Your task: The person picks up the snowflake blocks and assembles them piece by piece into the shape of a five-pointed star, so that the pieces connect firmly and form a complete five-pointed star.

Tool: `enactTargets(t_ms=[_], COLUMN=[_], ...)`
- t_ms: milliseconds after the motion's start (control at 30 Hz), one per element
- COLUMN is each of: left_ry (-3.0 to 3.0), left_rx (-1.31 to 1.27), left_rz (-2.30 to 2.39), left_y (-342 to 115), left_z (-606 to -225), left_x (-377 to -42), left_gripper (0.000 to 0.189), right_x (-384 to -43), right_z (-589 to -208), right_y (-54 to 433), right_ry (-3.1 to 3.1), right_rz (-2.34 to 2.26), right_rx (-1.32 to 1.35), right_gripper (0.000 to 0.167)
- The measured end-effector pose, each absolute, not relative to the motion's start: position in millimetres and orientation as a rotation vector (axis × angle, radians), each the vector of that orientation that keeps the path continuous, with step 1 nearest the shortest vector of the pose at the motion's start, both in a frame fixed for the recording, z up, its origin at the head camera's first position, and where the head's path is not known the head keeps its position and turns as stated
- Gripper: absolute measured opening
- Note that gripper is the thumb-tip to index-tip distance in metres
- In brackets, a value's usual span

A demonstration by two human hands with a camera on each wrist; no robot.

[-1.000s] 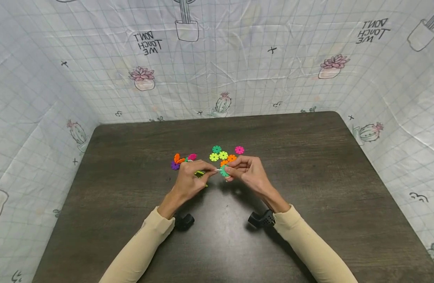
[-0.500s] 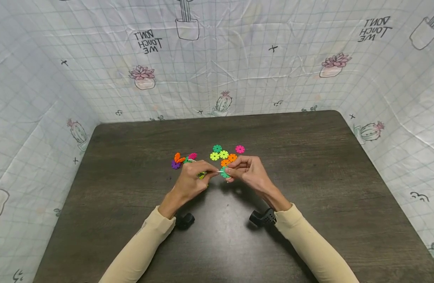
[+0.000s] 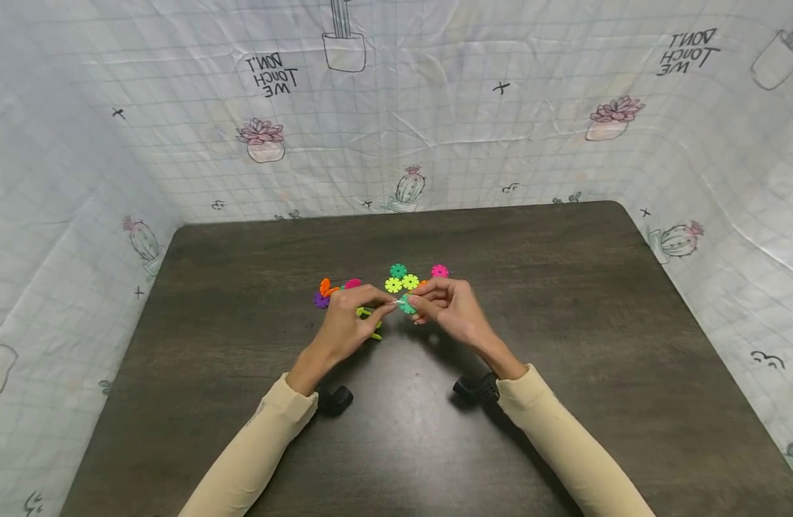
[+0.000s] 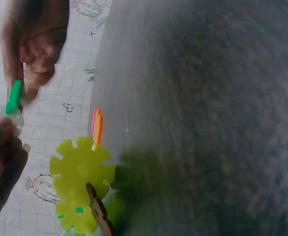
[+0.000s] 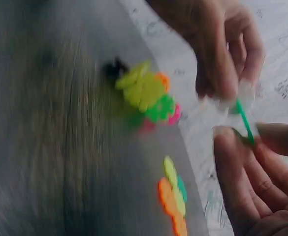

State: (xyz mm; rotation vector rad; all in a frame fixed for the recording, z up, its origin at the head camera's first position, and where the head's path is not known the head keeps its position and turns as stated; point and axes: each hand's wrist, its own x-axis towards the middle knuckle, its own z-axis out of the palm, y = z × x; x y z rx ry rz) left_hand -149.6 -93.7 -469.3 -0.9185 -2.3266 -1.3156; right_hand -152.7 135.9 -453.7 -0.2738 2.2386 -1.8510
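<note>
**Over the desk: green disc pinched at its edge, joint unconfirmed**

Above the desk [image 3: 396,452], the green disc [image 3: 406,304] is in the fingers of the right hand [image 3: 453,310]; this grip is narrow, a thumb-and-finger pinch. The left hand [image 3: 349,323] pinches a white piece [image 5: 247,91], its grip likewise narrow. The two parts meet between the hands; whether a slot is engaged cannot be told, the contact being small and blurred.

Principal risk, in judgement: misaligned notches. Pushed off line, the green disc could skid past the white piece or twist out of the fingertips, since only a small area is held. Excess force could bend the thin parts.

Secondary risk: the yellow-green cluster [image 4: 80,167] lies close by the left hand, and a dropped wrist could knock it. A slip rightward could scatter the loose yellow discs [image 3: 393,285].
</note>
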Motion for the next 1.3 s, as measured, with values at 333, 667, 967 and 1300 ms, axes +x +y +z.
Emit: enactTargets(t_ms=[333,667,967,1300], left_ry=[-2.396,-2.439,-2.442,-2.447], left_rx=[-0.782,-0.736,-0.687,-0.661], left_rz=[-1.359,-1.423,-1.446,-1.436], left_y=[-96,-98,-100,-100], left_z=[-468,-465,-463,-463], left_x=[-152,-152,-153,-154], left_gripper=[0.009,0.02,0.017,0.008], right_x=[-176,-181,-180,-174], right_z=[-471,-481,-478,-462], right_y=[144,139,142,148], right_ry=[2.84,2.923,2.861,2.738], right_rz=[-1.314,-1.073,-1.122,-1.304], right_rx=[-0.423,-0.476,-0.457,-0.382], right_gripper=[0.019,0.028,0.027,0.013])
